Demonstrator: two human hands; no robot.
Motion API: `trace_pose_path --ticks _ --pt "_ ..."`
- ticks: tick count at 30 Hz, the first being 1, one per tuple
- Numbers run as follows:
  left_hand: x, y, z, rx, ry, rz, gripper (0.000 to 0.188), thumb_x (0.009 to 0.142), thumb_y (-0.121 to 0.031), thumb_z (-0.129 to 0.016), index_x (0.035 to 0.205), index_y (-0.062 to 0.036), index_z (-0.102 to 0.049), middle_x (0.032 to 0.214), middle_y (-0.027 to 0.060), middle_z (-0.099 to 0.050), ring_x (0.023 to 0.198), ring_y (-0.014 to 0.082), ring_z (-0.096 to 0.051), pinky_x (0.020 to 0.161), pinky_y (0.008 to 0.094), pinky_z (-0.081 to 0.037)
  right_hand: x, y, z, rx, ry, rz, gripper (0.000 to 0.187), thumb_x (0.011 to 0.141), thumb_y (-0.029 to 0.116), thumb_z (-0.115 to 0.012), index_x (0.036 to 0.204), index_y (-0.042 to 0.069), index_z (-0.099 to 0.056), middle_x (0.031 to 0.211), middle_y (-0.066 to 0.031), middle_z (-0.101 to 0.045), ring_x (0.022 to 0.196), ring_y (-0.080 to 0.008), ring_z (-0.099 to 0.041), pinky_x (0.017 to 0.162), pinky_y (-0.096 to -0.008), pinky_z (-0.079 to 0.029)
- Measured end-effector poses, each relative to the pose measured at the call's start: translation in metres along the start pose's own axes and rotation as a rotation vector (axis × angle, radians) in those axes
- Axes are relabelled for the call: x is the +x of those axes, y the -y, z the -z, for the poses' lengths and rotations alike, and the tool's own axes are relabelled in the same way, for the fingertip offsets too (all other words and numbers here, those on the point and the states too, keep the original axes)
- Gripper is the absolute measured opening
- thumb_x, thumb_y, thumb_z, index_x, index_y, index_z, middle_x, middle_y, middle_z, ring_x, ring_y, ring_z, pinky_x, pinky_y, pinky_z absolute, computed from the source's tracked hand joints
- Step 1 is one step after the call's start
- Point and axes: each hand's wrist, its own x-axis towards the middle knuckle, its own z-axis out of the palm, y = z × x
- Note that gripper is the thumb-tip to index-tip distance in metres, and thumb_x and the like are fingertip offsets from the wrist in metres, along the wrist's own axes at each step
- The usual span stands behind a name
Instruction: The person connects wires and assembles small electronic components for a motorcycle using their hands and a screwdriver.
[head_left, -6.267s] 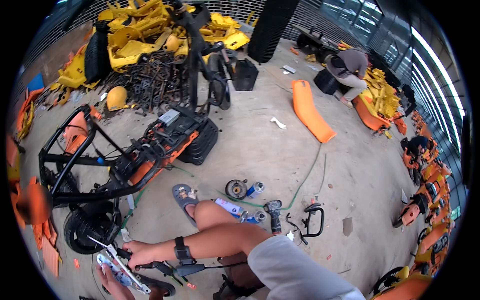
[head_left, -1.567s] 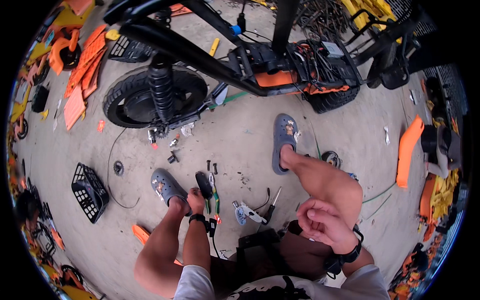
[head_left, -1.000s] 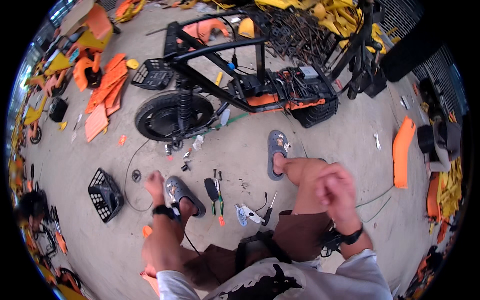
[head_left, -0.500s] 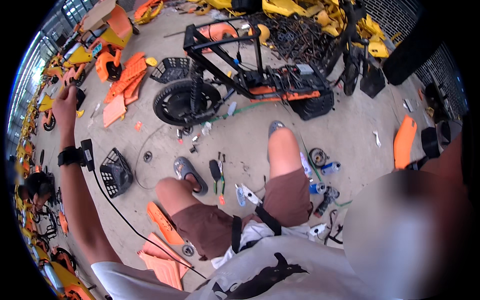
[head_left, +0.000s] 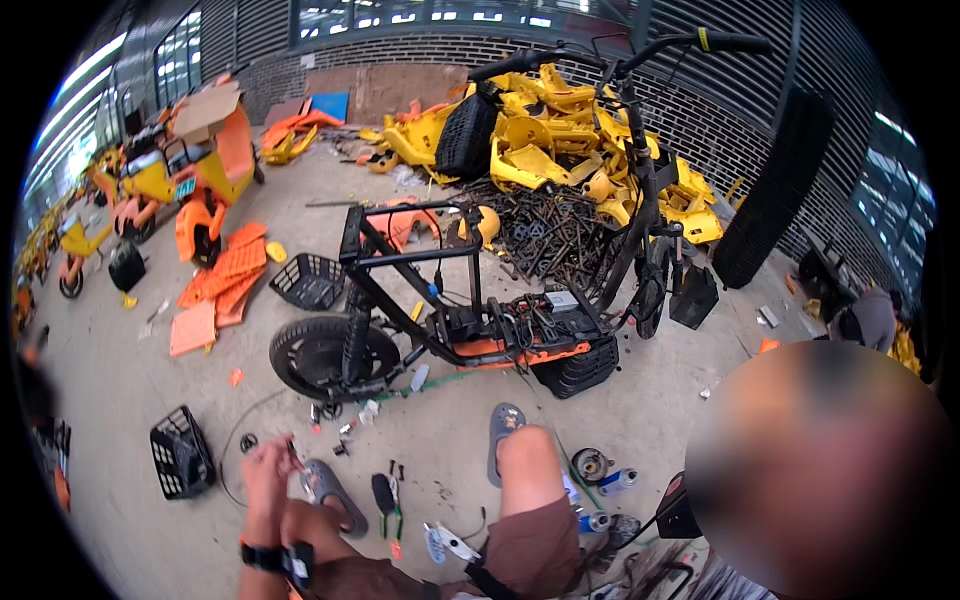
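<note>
Cable [head_left: 240,450], thin and dark, is lying on the concrete floor [head_left: 130,390] in the lower left of the frame, curving from the rear wheel [head_left: 325,355] of the stripped scooter frame [head_left: 450,320] toward my left hand [head_left: 268,465]. I am reaching my left hand down at the small loose parts [head_left: 340,425] beside the wheel; the fingers are looking curled around something thin, but I cannot tell surely if they are gripping it. My left forearm is rising from the lower edge, with a black wristband [head_left: 275,558], next to my sandal [head_left: 330,492]. I am judging that I am picking up a part from the floor, and the next move is needing a firm pinch. My right hand [head_left: 815,465] is a big blur at lower right; whether it is open, I cannot tell.
</note>
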Motion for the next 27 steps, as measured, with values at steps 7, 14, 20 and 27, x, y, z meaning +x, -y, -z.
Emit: trace_pose_path --ticks 7,14,20,27 --pt "-0.022 0.040 0.007 -0.610 -0.164 0.181 0.029 0.088 -0.015 -0.056 0.108 0.0064 -0.056 0.080 0.0078 -0.056 0.074 0.0160 -0.054 0.068 0.0292 -0.048 -0.006 -0.013 -0.021 0.017 -0.010 -0.082 0.040 0.083 0.029 -0.054 0.111 0.001 -0.051 0.085 -0.0081 -0.053 0.059 -0.0137 -0.048 0.054 -0.0239 -0.039" --pt "-0.031 0.033 0.000 -0.595 -0.162 0.163 0.030 0.088 -0.013 -0.058 0.109 0.0079 -0.056 0.081 0.0116 -0.060 0.073 0.0201 -0.058 0.069 0.0304 -0.050 0.007 -0.016 -0.018 0.076 -0.010 -0.097 0.037 0.083 0.025 -0.054 0.112 0.001 -0.051 0.088 -0.0091 -0.054 0.059 -0.0141 -0.050 0.055 -0.0241 -0.041" --pt "-0.040 0.056 0.001 -0.539 -0.178 0.070 0.028 0.093 -0.017 -0.052 0.110 0.0048 -0.056 0.087 0.0067 -0.059 0.078 0.0157 -0.056 0.077 0.0293 -0.047 -0.014 -0.038 -0.062 0.183 0.066 -0.126 0.035 0.083 0.020 -0.053 0.112 0.000 -0.051 0.090 -0.0100 -0.054 0.060 -0.0145 -0.051 0.055 -0.0242 -0.041" --pt "-0.029 0.040 -0.028 -0.496 -0.077 0.079 0.030 0.091 -0.016 -0.056 0.109 0.0077 -0.056 0.080 0.0091 -0.059 0.074 0.0176 -0.057 0.071 0.0308 -0.048 -0.017 -0.034 -0.041 0.142 -0.041 -0.070 0.033 0.083 0.015 -0.052 0.113 0.000 -0.051 0.093 -0.0111 -0.055 0.060 -0.0150 -0.052 0.056 -0.0243 -0.043"
